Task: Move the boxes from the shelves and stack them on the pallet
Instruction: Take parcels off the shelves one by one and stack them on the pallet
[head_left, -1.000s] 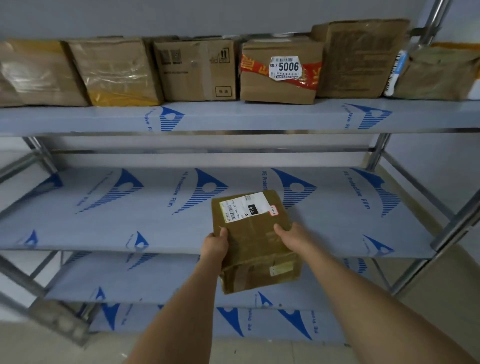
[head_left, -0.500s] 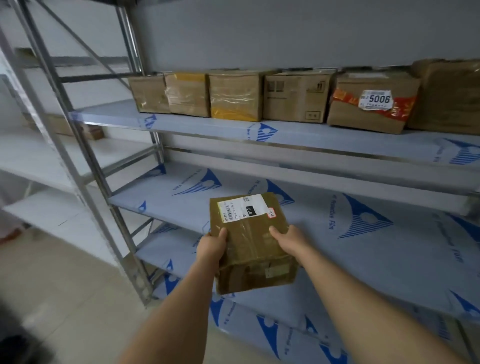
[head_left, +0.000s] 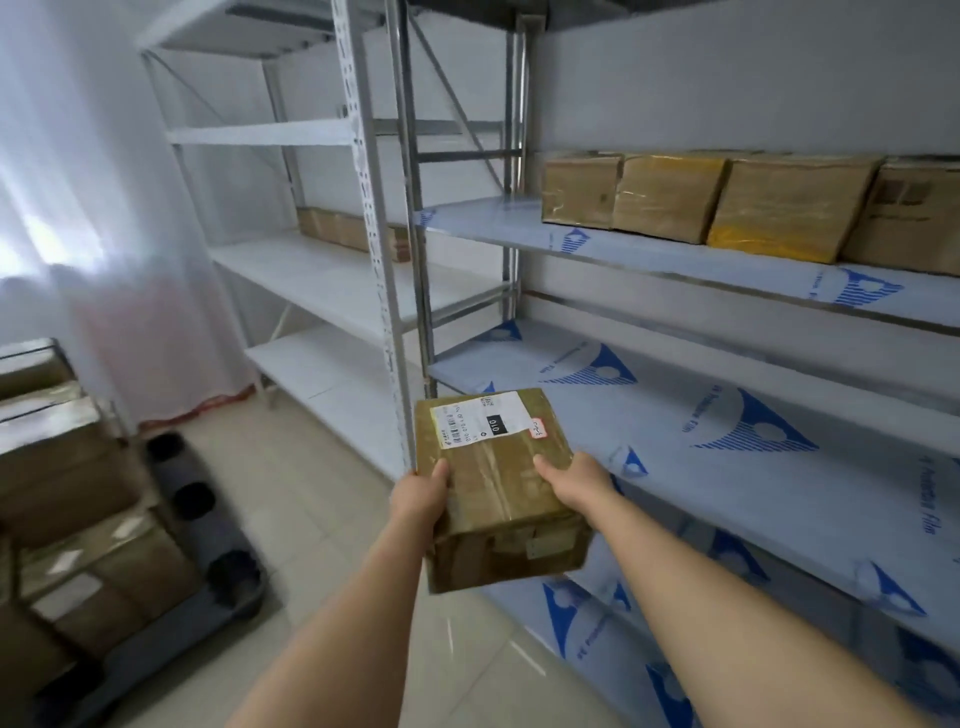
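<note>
I carry a small brown cardboard box (head_left: 498, 483) with a white shipping label in front of me, off the shelf. My left hand (head_left: 420, 499) grips its left side with the thumb on top. My right hand (head_left: 574, 480) grips its right side, thumb on top as well. A dark grey pallet (head_left: 208, 566) lies on the floor at the lower left, with several brown boxes (head_left: 78, 499) stacked on it. More brown boxes (head_left: 727, 205) stand in a row on the upper film-covered shelf (head_left: 675, 265) at the right.
Metal shelf uprights (head_left: 374, 260) stand just beyond the carried box. A white shelving unit (head_left: 322, 280) at the back holds one box (head_left: 343, 228). A white curtain (head_left: 78, 234) hangs on the left. Tiled floor (head_left: 311, 509) lies between the shelves and the pallet.
The view has swung left, away from the shelf; the pallet with its stacked boxes has come into sight. Both hands keep the same hold on the box.
</note>
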